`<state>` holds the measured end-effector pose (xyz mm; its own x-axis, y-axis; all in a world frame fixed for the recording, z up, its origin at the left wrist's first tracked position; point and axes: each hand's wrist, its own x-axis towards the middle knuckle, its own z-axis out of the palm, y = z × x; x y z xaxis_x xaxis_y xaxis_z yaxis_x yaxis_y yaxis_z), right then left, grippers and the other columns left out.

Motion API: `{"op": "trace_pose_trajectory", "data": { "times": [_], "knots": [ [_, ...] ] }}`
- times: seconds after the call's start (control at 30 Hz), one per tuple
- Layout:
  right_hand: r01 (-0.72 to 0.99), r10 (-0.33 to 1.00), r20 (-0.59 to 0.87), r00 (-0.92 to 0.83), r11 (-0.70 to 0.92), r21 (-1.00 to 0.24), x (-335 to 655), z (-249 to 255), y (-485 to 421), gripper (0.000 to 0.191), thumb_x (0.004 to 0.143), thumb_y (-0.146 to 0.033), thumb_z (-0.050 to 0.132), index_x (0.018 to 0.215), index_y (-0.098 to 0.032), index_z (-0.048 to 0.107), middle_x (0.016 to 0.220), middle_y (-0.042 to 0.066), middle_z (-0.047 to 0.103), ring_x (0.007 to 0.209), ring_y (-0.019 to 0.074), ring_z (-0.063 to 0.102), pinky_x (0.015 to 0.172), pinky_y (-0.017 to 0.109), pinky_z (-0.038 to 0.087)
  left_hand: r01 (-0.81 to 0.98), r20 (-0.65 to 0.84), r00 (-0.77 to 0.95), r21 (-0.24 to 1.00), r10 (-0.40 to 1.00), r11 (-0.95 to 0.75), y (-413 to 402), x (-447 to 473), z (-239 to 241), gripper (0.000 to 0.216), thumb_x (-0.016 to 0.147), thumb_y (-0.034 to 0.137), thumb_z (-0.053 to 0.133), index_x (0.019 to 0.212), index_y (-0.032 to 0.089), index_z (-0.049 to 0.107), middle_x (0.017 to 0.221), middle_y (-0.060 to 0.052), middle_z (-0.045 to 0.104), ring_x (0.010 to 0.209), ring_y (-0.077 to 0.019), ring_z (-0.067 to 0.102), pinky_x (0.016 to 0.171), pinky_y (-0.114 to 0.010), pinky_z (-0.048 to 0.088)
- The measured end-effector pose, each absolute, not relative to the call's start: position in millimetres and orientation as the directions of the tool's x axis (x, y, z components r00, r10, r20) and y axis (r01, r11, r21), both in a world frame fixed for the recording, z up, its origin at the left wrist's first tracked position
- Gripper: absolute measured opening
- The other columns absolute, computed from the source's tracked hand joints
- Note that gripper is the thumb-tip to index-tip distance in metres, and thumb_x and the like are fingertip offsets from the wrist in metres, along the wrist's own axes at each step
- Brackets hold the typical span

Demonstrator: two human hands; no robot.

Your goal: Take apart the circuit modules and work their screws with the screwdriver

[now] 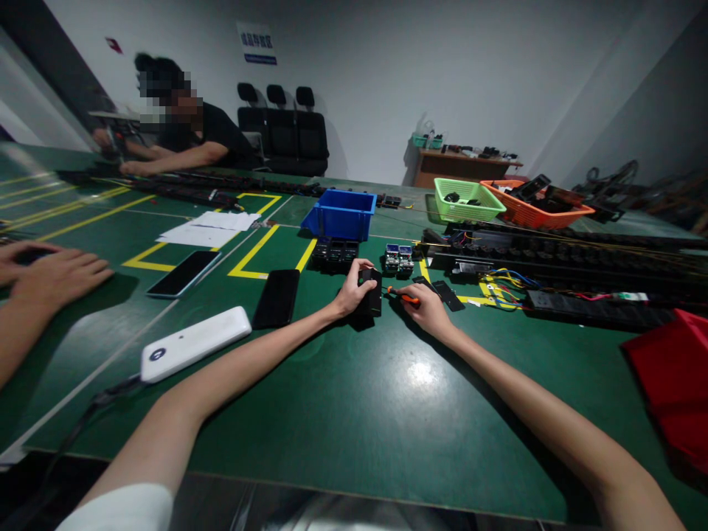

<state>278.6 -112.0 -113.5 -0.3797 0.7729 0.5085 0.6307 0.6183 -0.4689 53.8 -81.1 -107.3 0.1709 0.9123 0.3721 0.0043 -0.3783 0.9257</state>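
Observation:
My left hand (357,287) is closed around a small black box (372,296), held upright over the green table. In my right hand (427,308) is a screwdriver with an orange handle (408,299), its shaft pointing left at the side of the box. Whether the tip touches the box is too small to tell. Just behind the box stand several black modules (335,254) and a pair of metal-and-blue modules (399,259). Flat black plates (448,295) lie past my right hand.
A blue bin (344,214), a green basket (467,199) and an orange basket (536,203) stand behind. Long black rails with wires (542,258) lie right, near a red bin (672,383). At left are phones (276,298), a white power bank (196,344) and another person's hands (60,276).

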Motion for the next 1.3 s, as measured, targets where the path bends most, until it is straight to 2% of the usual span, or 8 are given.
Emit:
{"op": "trace_pose_trajectory", "data": {
  "times": [0.17,0.37,0.53,0.7,0.87,1.0,1.13,1.3],
  "knots": [
    [0.711,0.756,0.476,-0.448,0.625,-0.323,276.7,-115.7,-114.3,0.026,0.087,-0.016,0.053,0.109,-0.023,0.066,0.102,0.008,0.067,0.096,0.0238,0.057,0.081,0.036,0.049,0.118,0.432,0.188,0.881,0.882,-0.457,-81.5,52.8,-109.8,0.038,0.079,0.033,0.057,0.113,0.022,0.046,0.106,-0.004,0.054,0.099,-0.0186,0.054,0.089,-0.033,0.046],
    [0.7,0.71,0.538,-0.455,0.658,-0.277,272.8,-110.4,-116.4,0.023,0.089,-0.019,0.052,0.108,-0.022,0.067,0.109,0.011,0.066,0.101,0.0266,0.055,0.087,0.043,0.047,0.163,0.461,0.187,0.856,0.867,-0.49,-82.1,53.5,-111.7,0.037,0.082,0.038,0.056,0.114,0.021,0.046,0.106,-0.004,0.053,0.099,-0.0182,0.054,0.092,-0.033,0.044],
    [0.608,0.684,0.564,-0.462,0.707,-0.36,269.9,-101.2,-125.9,0.027,0.094,-0.029,0.047,0.116,-0.023,0.062,0.109,0.01,0.066,0.1,0.0259,0.057,0.089,0.043,0.046,0.097,0.481,0.187,0.858,0.856,-0.504,-82.4,57.6,-112.2,0.049,0.081,0.04,0.06,0.122,0.021,0.043,0.116,-0.007,0.053,0.107,-0.019,0.054,0.1,-0.034,0.041],
    [0.587,0.705,0.528,-0.473,0.7,-0.407,268.8,-101.3,-128.1,0.037,0.093,-0.038,0.05,0.126,-0.022,0.054,0.112,0.012,0.065,0.101,0.0271,0.059,0.089,0.044,0.047,0.058,0.523,0.27,0.83,0.809,-0.555,-89.4,59.0,-106.1,0.054,0.084,0.04,0.06,0.13,0.021,0.039,0.126,-0.009,0.052,0.113,-0.0201,0.054,0.105,-0.037,0.039],
    [0.465,0.774,0.509,-0.375,0.633,-0.619,264.5,-105.3,-122.8,0.038,0.093,-0.038,0.05,0.128,-0.024,0.049,0.117,0.01,0.065,0.105,0.0248,0.062,0.093,0.042,0.048,0.101,0.613,0.405,0.708,0.679,-0.699,-101.2,57.9,-96.1,0.049,0.084,0.035,0.06,0.13,0.022,0.048,0.138,-0.013,0.043,0.131,-0.0263,0.042,0.107,-0.043,0.04],
    [0.374,0.829,0.489,-0.27,0.559,-0.74,258.5,-104.3,-116.8,0.041,0.091,-0.042,0.053,0.128,-0.024,0.05,0.114,0.008,0.067,0.101,0.0234,0.064,0.088,0.039,0.051,0.091,0.593,0.401,0.733,0.698,-0.675,-103.9,58.8,-93.0,0.047,0.084,0.036,0.061,0.129,0.025,0.053,0.136,-0.012,0.042,0.13,-0.0266,0.043,0.102,-0.042,0.047],
    [0.289,0.841,0.496,-0.214,0.54,-0.791,254.0,-102.9,-112.6,0.047,0.088,-0.042,0.057,0.13,-0.024,0.05,0.12,0.009,0.064,0.109,0.0239,0.061,0.087,0.037,0.052,0.078,0.594,0.393,0.739,0.702,-0.669,-101.7,60.5,-94.8,0.049,0.085,0.035,0.061,0.133,0.026,0.052,0.128,-0.01,0.051,0.125,-0.0244,0.049,0.106,-0.042,0.043],
    [0.244,0.831,0.514,-0.214,0.554,-0.796,254.3,-103.7,-111.8,0.048,0.089,-0.041,0.056,0.133,-0.026,0.05,0.128,0.009,0.06,0.116,0.0243,0.058,0.09,0.037,0.051,0.011,0.585,0.382,0.772,0.716,-0.636,-100.9,62.5,-100.5,0.061,0.085,0.032,0.062,0.141,0.025,0.037,0.142,-0.011,0.044,0.129,-0.0249,0.048,0.109,-0.042,0.041]
  ]
}}
